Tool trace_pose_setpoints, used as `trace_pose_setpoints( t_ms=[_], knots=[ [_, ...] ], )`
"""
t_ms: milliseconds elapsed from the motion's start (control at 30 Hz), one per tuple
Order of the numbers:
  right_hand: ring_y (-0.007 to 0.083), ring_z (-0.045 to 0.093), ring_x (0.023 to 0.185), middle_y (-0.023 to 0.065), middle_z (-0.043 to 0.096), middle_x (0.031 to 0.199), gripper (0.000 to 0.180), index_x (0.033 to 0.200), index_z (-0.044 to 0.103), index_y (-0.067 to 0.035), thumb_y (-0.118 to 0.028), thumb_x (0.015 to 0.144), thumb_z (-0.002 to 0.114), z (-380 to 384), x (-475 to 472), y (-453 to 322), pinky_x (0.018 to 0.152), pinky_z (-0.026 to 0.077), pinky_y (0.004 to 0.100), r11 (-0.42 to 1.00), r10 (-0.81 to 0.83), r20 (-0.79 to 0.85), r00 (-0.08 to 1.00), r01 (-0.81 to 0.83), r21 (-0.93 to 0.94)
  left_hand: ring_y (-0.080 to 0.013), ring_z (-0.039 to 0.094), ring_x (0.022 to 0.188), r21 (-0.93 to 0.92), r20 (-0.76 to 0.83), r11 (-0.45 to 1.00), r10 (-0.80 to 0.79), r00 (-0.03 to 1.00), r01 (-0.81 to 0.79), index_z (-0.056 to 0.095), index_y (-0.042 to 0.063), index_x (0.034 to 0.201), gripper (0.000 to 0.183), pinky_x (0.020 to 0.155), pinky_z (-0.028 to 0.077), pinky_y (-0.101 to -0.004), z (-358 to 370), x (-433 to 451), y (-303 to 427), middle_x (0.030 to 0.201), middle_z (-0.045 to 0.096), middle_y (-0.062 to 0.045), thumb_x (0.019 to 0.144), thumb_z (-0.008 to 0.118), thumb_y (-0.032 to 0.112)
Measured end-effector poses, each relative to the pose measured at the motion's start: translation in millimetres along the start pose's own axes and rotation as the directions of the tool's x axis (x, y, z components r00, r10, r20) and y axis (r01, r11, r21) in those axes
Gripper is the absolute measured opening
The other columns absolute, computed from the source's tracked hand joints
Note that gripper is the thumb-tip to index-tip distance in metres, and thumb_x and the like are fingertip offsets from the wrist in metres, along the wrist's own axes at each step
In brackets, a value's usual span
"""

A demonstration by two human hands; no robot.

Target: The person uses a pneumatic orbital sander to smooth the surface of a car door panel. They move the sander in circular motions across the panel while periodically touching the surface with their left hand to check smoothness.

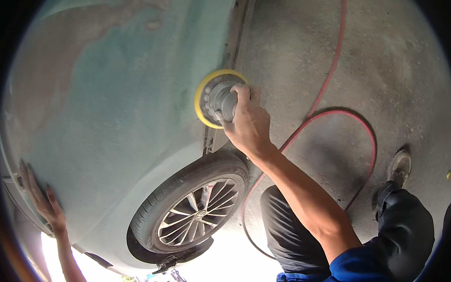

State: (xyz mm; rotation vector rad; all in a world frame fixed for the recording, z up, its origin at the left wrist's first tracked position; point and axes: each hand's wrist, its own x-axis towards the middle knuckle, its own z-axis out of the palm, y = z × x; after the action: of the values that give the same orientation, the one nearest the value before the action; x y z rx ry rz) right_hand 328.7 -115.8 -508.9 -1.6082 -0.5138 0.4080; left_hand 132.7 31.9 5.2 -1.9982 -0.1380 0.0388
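My right hand (251, 125) is wrapped around the grey body of a round orbital sander (220, 98) with a yellow-edged pad (198, 102). The sander lies against the lower edge of a car's body panel (126, 100), just ahead of the wheel arch. That panel is dull grey-green, with brownish sanded patches toward its upper part. At the far left, my left hand (44, 205) rests flat on the bodywork near its edge, fingers spread and holding nothing. Whether the pad is spinning I cannot tell.
Below the sander is a car wheel (200, 214) with a multi-spoke alloy rim. A red air hose (364, 123) loops over the concrete floor (288, 61), passing behind my right forearm. My bent knee (289, 232) and one shoe (400, 165) are at lower right. Bright light washes out the bottom.
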Motion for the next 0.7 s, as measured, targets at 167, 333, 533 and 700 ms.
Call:
trace_pose_setpoints(
  t_ms=[167,333,533,700],
  knots=[
    [0.0372,0.075,0.084,0.0211,0.053,0.126,0.066,0.128,0.049,-0.006,-0.017,0.078,0.091,8,-21,8,0.066,0.063,0.0438,1.0,-0.007,0.061,0.998,0.007,0.01,-0.0385,0.035,0.155,0.004,-0.012,1.0,-0.027,1.0,0.027,0.04,0.014,0.162,0.064,0.128,0.027,-0.0651,-3,5,14,0.167,0.04,-0.014,0.11,0.032,0.051],
    [0.0418,0.074,0.087,0.0224,0.054,0.127,0.066,0.13,0.048,-0.008,-0.021,0.08,0.09,-9,50,-5,0.073,0.063,0.0476,0.999,0.038,-0.002,0.999,-0.038,0.006,-0.0393,0.034,0.155,-0.005,0.02,1.0,-0.03,0.999,0.031,0.041,0.014,0.162,0.064,0.128,0.026,-0.0655,-8,7,17,0.167,0.04,-0.014,0.11,0.032,0.051],
    [0.0437,0.073,0.093,0.0245,0.055,0.128,0.066,0.134,0.046,-0.007,-0.024,0.085,0.087,-37,128,-3,0.078,0.062,0.0509,0.994,0.104,-0.096,0.99,-0.108,-0.029,-0.0393,0.035,0.155,0.013,0.009,1.0,-0.015,1.0,0.015,0.04,0.013,0.162,0.065,0.128,0.025,-0.0656,-6,9,14,0.167,0.038,-0.015,0.11,0.033,0.05],
    [0.0406,0.075,0.086,0.0246,0.054,0.128,0.069,0.131,0.049,-0.005,-0.015,0.077,0.091,-12,50,1,0.072,0.064,0.0474,1.0,0.022,0.043,0.999,-0.023,0.009,-0.0397,0.033,0.156,0.017,0.019,0.998,-0.061,0.998,0.06,0.039,0.012,0.163,0.065,0.129,0.023,-0.0647,-5,1,12,0.168,0.037,-0.015,0.109,0.033,0.05]
  ],
)
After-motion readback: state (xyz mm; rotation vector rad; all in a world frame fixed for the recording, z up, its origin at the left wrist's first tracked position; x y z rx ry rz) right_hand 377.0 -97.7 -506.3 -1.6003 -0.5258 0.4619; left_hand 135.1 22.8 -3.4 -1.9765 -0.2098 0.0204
